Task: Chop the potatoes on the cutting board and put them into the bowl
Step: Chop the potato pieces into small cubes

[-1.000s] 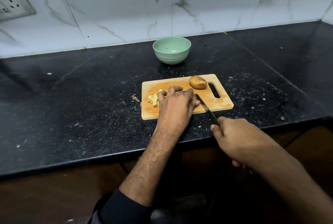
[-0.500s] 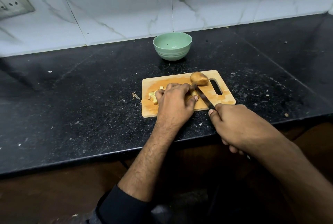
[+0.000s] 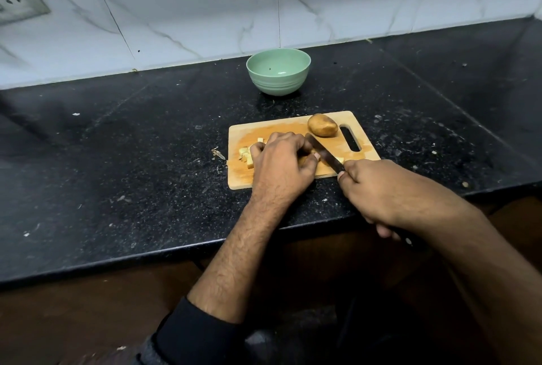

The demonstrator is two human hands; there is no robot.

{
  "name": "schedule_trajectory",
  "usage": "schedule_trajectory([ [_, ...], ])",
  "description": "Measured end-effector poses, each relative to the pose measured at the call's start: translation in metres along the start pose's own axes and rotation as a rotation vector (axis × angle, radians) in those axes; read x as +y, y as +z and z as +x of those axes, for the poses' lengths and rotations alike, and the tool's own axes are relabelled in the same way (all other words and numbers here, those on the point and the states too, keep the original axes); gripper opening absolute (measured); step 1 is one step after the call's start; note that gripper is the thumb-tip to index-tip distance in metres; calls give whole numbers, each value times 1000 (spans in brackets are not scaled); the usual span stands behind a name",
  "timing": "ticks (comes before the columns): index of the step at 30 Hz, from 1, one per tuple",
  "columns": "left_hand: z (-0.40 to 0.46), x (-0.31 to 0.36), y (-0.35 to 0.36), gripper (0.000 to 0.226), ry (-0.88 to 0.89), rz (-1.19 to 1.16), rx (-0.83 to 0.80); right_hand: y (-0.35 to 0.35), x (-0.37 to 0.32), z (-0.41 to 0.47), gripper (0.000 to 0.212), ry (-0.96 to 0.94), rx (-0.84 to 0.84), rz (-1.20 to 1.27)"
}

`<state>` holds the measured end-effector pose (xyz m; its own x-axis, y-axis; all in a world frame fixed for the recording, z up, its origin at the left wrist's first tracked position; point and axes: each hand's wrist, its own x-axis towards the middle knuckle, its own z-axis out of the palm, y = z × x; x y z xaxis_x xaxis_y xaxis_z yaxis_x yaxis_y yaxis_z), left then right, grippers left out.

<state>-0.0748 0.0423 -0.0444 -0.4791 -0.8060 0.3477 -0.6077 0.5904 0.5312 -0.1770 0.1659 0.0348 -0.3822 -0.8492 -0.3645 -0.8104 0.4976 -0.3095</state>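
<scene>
My left hand (image 3: 281, 163) is curled over a piece of potato on the light wooden cutting board (image 3: 296, 182), holding it down. Most of that piece is hidden under my fingers. My right hand (image 3: 378, 188) has a tight grip on the handle of the dark long-bladed knife (image 3: 324, 154). The blade points away from me and a bit to the left. It lies just to the right of my left fingertips, very close to them, so I think the next cut has to stay on that side.

A little pile of pale cut potato chunks (image 3: 249, 154) sits on the left part of the board, just beside my left hand. One more chunk shows by the blade, near my right hand. A whole brown potato (image 3: 322, 129) lies at the far edge of the board, next to the handle slot, not cut yet.

The round green bowl (image 3: 278, 71) stands on the black speckled table (image 3: 132, 159), behind the board and well apart from it. I see no potato in it, only a tiny dark speck. I think a lot of the job is left.
</scene>
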Motion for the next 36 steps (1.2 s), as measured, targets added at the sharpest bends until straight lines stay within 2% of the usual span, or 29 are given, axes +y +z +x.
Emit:
schedule_trajectory([
  [6,-2,-1,2,22,10,10,39,0,6,-10,30,26,95,127],
  [11,-5,-1,-1,20,13,-17,84,7,22,-16,32,57,78,43],
  [16,-4,0,0,27,27,6,58,15,26,-22,33,63,60,-6],
  [21,-2,0,0,28,2,33,27,16,19,-24,33,45,145,-14],
  [26,-2,-1,-1,36,-32,-33,14,22,2,-18,33,7,93,58],
  [36,0,-4,0,30,9,40,-39,27,-12,1,30,72,81,26],
])
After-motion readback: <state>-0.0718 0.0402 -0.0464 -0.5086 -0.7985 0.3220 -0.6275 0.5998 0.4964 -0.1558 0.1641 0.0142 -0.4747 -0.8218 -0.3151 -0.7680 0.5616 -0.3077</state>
